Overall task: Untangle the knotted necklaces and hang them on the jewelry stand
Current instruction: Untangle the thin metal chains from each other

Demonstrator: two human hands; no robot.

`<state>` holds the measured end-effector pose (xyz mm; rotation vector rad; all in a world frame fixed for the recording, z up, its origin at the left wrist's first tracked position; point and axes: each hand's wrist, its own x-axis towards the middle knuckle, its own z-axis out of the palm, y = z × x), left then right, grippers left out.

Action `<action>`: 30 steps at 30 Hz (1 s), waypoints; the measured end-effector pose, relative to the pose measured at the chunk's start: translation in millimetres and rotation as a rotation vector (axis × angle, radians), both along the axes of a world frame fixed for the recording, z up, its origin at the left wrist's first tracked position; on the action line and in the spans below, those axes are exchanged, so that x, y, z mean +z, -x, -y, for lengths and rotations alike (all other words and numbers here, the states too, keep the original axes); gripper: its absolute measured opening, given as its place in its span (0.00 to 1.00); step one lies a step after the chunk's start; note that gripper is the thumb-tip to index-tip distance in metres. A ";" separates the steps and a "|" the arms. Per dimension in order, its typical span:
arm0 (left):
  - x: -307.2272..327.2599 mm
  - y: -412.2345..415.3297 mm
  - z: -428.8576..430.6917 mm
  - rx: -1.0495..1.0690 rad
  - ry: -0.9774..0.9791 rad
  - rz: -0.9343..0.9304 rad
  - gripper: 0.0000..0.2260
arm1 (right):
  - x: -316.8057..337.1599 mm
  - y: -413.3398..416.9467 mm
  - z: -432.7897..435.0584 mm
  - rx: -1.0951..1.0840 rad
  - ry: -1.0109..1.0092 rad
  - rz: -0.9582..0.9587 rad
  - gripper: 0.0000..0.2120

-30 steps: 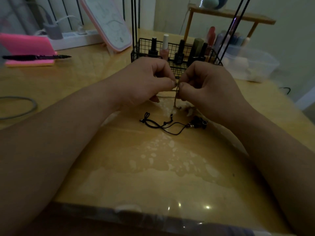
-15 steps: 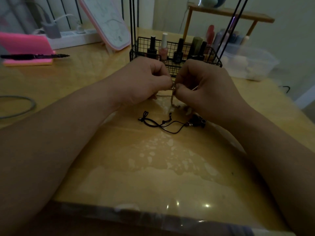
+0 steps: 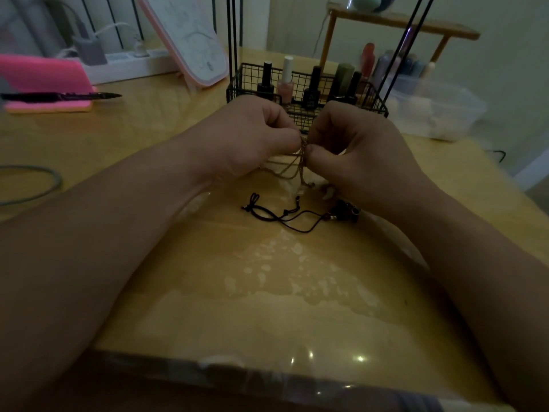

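Note:
A thin gold chain necklace (image 3: 292,169) hangs in tangled strands between my two hands, just above the wooden table (image 3: 267,278). My left hand (image 3: 252,135) pinches it from the left and my right hand (image 3: 356,150) pinches it from the right, fingertips almost touching at the knot. Below them a black cord necklace (image 3: 279,214) with dark beads at its right end lies loose on the table. Tall black rods of the jewelry stand (image 3: 233,40) rise from a black wire basket behind my hands.
The wire basket (image 3: 300,111) holds several nail polish bottles. A clear plastic box (image 3: 439,108) stands at the right, a pink case with a black pen (image 3: 59,96) at the left, a grey cable (image 3: 32,185) at the left edge, a tilted pink-framed mirror behind.
Both hands stay together on the chain, shifting slightly toward the left and back. More loose strands of the gold chain now show below the fingertips.

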<state>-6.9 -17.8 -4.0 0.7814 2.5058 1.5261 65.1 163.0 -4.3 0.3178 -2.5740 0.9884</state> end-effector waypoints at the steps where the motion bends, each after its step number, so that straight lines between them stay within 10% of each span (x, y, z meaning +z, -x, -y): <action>1: 0.3 -0.5 -0.2 0.003 0.002 0.001 0.01 | -0.3 0.0 0.4 -0.003 0.013 -0.003 0.04; 30: 6.1 -4.6 7.0 -0.084 0.094 -0.116 0.03 | -1.9 4.3 -6.1 0.024 0.131 0.060 0.03</action>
